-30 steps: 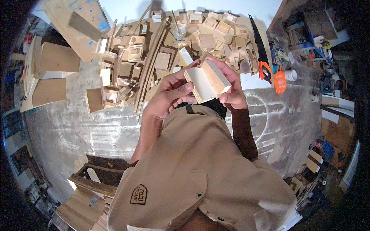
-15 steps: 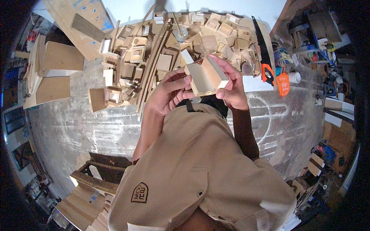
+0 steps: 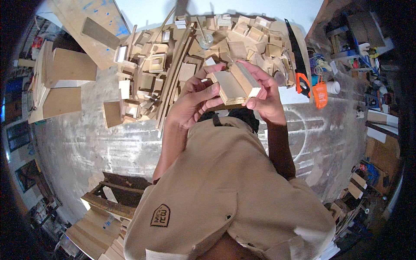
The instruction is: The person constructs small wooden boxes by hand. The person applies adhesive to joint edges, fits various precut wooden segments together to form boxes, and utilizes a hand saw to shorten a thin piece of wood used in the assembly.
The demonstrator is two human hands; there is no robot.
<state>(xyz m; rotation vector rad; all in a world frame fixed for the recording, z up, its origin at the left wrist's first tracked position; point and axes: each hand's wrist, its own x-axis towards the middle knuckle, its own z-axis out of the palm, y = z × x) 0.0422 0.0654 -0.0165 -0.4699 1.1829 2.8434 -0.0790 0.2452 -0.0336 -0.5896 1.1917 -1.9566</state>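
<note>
Between my two hands is an L-shaped wooden piece (image 3: 228, 88), a pale flat panel with a thicker block standing along its right side. My left hand (image 3: 196, 96) grips the panel's left edge, thumb on top and fingers curled around and beneath. On the other side my right hand (image 3: 268, 96) holds the block, its thumb at the near corner and the fingers along the outer face. Both hands are held in front of my body, just this side of a spread of small wooden pieces (image 3: 155, 64).
Long wooden strips (image 3: 174, 78) lie across the offcuts, beside a glass jar with a stick (image 3: 206, 41). A handsaw with an orange handle (image 3: 302, 82) lies at right, near an orange pouch (image 3: 320, 94) and a white cup (image 3: 333, 87). Larger boards (image 3: 71, 65) stand at left.
The wooden piece and both hands sit slightly further right in the view, and the surroundings have shifted slightly too. My left fingers now reach more around the panel's edge. Both hands keep their hold.
</note>
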